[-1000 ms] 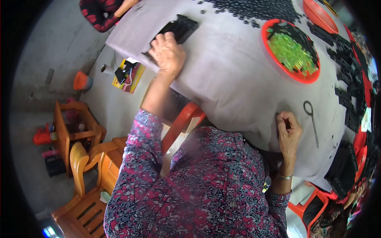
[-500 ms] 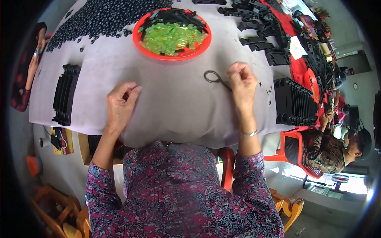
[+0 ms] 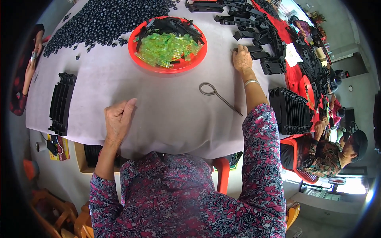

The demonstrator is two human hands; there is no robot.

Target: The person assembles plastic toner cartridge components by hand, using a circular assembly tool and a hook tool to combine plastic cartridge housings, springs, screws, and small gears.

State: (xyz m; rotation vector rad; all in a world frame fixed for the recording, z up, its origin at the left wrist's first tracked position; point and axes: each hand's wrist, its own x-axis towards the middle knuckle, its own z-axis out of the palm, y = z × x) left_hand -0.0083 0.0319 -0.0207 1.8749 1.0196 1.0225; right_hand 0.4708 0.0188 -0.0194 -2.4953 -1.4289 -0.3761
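My right hand (image 3: 242,60) is stretched forward to the near edge of a pile of long black plastic parts (image 3: 260,54). Its fingers are bent round the end of one part, with the fingertips partly hidden. My left hand (image 3: 118,119) hovers over the cloth in front of me, closed, thumb laid along the curled fingers. Whatever it may hold is hidden. Between the hands lies a metal rod tool with a looped end (image 3: 214,93). Beyond them stands a red plate (image 3: 168,70) heaped with clear green pieces (image 3: 168,47) and thin black strips (image 3: 170,25).
Small black round parts (image 3: 107,22) form a big heap at the far left. Black parts stand in rows at the left (image 3: 62,104) and right (image 3: 290,111) of the cloth (image 3: 166,107). A person (image 3: 325,154) sits at the right; another person's arm (image 3: 29,71) shows at far left.
My right hand has moved forward, away from beside the looped tool, to the black plastic parts. My left hand stays near its place, still closed. The view has shifted slightly.
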